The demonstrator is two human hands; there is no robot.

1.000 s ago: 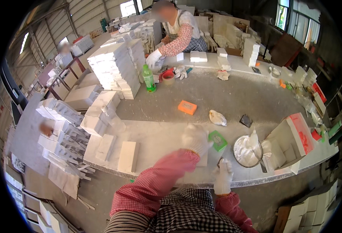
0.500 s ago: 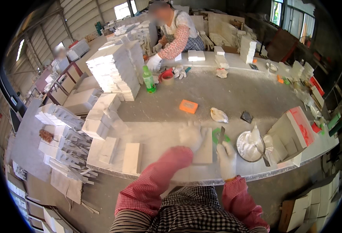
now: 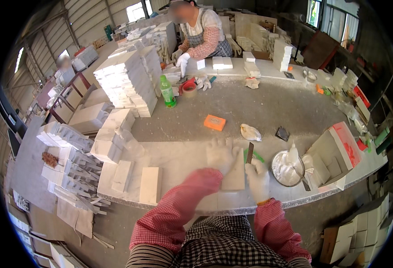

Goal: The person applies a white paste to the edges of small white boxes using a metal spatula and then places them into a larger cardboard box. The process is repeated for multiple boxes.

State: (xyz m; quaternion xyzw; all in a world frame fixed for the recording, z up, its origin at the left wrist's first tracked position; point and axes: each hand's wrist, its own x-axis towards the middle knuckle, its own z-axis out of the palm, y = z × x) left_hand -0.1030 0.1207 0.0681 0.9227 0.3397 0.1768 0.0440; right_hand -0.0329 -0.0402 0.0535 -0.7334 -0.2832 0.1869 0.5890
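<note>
My left hand (image 3: 220, 154), in a white glove, lies over the left part of a pale rectangular stone tile (image 3: 235, 176). Its fingers look stretched out, though a little blurred. To the right of that tile, my gloved right hand (image 3: 258, 178) is closed round a narrow flat metal scraper (image 3: 250, 153), whose blade points up and away from me. Behind the scraper a round green object (image 3: 260, 157) is partly hidden. Close by on the right stands a round bowl of white paste (image 3: 284, 169), with a white nozzle bottle (image 3: 293, 154) in it and a dark-bladed tool (image 3: 306, 184) at its rim.
Two more tiles (image 3: 151, 185) lie at left, near stacked blocks (image 3: 112, 136). An open carton (image 3: 335, 154) stands at right. Farther off are an orange block (image 3: 215, 122), a green bottle (image 3: 168, 92) and a tall tile stack (image 3: 125, 82). A co-worker (image 3: 204, 38) works across the table.
The scraper's blade has turned a little and now looks darker, with its tip slightly left and higher. My left hand's fingers look more spread. The co-worker's gloved hand has shifted.
</note>
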